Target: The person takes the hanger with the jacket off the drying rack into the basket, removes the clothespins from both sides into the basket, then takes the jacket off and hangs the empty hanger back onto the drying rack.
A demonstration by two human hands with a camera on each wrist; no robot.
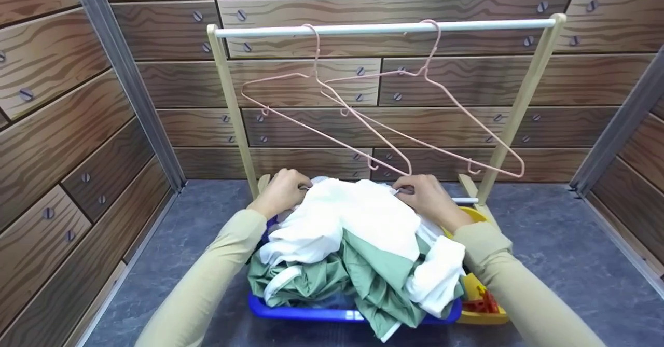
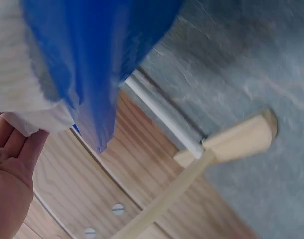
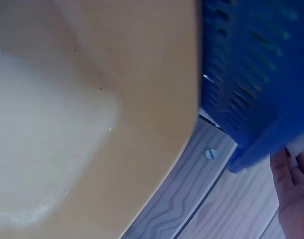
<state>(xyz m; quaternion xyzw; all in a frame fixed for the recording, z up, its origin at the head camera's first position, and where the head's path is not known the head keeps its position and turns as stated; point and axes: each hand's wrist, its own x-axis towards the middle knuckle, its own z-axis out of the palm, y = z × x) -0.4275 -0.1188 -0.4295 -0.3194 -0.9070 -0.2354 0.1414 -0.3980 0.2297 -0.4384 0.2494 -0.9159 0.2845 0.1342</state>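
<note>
A white and green garment (image 1: 363, 212) lies bunched over a blue basket (image 1: 311, 314), with green folds and one white end draped over the front rim. My left hand (image 1: 282, 192) pinches its far edge on the left. On the right, my right hand (image 1: 428, 196) pinches the same edge between thumb and fingers. White cloth (image 2: 22, 74) shows at the left fingertips in the left wrist view. In the right wrist view, the right hand (image 3: 293, 199) holds whitish cloth beside the blue basket's slotted wall (image 3: 251, 64). Other fabric beneath the garment is mostly hidden.
Behind the basket stands a clothes rack (image 1: 384, 28) with wooden legs. Two pink hangers, one on the left (image 1: 363, 119) and one on the right (image 1: 472, 116), hang from its bar. A yellow basin (image 1: 485, 318) with red plastic pieces (image 1: 485, 303) sits at the basket's right. Wood-patterned walls enclose the space.
</note>
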